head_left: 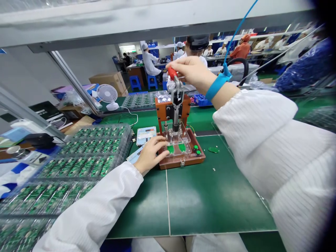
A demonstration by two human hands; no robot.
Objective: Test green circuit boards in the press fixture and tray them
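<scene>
Our right hand clasps a rounded red handle; below, our left hand spreads loosely beside flat green boards in clear plastic.

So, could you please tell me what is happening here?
A person has both hands at a press fixture. The right hand grips the red handle on top; the left hand is at the left edge of the clear plate, beside two green pieces; contact there is hard to tell. A tray of green circuit boards lies to the left, and a loose green piece lies on the table to the right.
</scene>
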